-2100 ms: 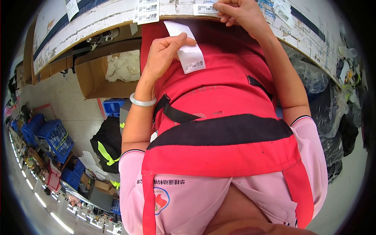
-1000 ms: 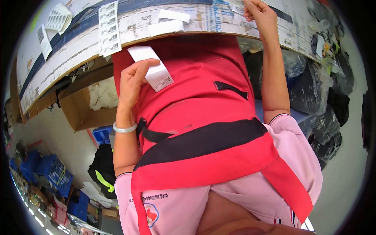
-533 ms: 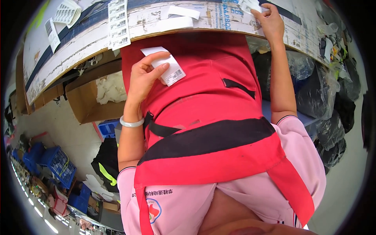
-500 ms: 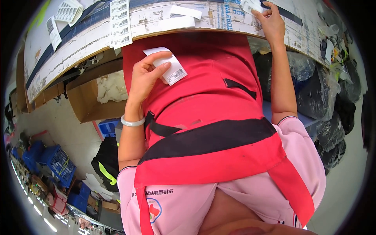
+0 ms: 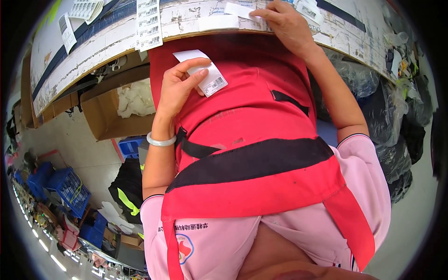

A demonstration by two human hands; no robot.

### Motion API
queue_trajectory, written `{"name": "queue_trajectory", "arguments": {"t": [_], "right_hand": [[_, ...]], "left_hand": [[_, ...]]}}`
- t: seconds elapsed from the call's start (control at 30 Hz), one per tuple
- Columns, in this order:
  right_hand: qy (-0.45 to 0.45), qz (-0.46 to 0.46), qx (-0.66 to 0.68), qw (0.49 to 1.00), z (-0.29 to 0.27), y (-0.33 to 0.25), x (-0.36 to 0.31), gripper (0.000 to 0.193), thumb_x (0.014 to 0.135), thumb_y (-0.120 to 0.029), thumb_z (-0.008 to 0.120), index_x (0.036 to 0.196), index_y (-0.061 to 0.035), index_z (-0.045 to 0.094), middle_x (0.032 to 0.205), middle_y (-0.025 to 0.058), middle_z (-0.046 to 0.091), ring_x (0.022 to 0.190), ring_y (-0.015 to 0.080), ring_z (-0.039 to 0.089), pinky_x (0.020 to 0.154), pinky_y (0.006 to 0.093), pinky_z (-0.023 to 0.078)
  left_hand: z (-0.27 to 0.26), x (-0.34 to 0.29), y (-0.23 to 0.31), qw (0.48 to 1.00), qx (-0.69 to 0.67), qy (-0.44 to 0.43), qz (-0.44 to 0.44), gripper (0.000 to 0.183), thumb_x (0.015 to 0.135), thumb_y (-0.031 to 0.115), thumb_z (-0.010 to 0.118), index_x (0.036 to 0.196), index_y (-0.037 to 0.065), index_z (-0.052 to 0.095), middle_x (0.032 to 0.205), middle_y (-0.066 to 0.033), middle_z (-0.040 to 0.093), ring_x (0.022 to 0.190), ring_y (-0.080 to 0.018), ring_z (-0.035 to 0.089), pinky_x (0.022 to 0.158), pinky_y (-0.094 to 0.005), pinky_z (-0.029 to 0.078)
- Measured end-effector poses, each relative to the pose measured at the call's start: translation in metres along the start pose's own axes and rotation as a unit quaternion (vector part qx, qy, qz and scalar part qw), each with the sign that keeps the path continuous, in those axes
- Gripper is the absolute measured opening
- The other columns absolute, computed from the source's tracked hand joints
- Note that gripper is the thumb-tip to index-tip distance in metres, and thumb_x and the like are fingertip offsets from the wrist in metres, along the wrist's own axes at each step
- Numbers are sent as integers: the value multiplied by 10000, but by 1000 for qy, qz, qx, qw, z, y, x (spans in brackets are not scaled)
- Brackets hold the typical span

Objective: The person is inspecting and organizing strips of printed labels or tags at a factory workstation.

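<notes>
My left hand [image 5: 179,88] is closed on a white label [image 5: 213,77], pinched between thumb and fingers in front of my red apron. A barcode is printed near the label's lower end, and its upper end curls. Over the table edge, my right hand [image 5: 291,28] stretches its index finger to the right end of a narrow white paper strip [image 5: 239,10]. Its other fingers are partly hidden. Just below that strip lies a wider blank white strip [image 5: 218,22]. To the right hand's right are several printed labels [image 5: 309,10].
A long strip of barcode labels [image 5: 148,25] hangs over the edge of the worn white table [image 5: 184,21]. More label sheets [image 5: 85,9] lie far left. Below the table stand an open cardboard box [image 5: 100,109] and, at right, dark plastic-wrapped bags [image 5: 380,107].
My right hand has moved left, from the printed labels to the narrow paper strip. That strip now sits a little further right. The left hand keeps its label, almost still.
</notes>
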State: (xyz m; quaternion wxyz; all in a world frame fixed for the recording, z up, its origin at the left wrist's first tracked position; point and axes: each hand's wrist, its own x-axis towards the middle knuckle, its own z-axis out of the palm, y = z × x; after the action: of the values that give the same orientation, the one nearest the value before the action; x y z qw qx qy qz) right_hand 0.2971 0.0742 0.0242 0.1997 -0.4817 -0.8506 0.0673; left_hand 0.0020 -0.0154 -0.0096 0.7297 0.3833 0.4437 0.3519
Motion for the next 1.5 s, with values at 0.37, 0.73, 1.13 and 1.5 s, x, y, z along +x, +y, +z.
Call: {"name": "queue_trajectory", "arguments": {"t": [0.37,0.73,1.13,1.5], "right_hand": [[101,-105,90,985,-5,37,-23,218,822,-49,611,950,-201,700,854,71,582,786,263,589,673,352,502],[-42,103,211,971,-12,-25,-26,218,893,-158,652,1074,-37,672,933,59,669,859,129,622,745,256,491],[-229,323,601,695,36,-86,-29,174,920,-189,645,958,-19,657,790,1,624,658,45,556,589,191,467],[-96,151,446,877,29,-82,-33,79,893,-54,625,939,-21,679,861,7,646,773,60,571,698,210,462]], "left_hand": [[6,5,3,1000,-9,4,1,209,887,54,645,1086,-1,678,918,-63,686,669,-81,615,538,-204,503],[12,6,6,1000,-18,20,8,204,891,69,647,1079,-5,678,881,-71,683,663,-95,624,562,-215,509],[7,1,-3,1000,-5,-5,-13,188,898,105,655,999,-51,683,821,-74,679,682,-117,628,626,-234,518],[10,1,-14,999,25,7,-36,178,904,141,662,936,-28,708,764,-54,674,624,-87,604,573,-211,487]]}}
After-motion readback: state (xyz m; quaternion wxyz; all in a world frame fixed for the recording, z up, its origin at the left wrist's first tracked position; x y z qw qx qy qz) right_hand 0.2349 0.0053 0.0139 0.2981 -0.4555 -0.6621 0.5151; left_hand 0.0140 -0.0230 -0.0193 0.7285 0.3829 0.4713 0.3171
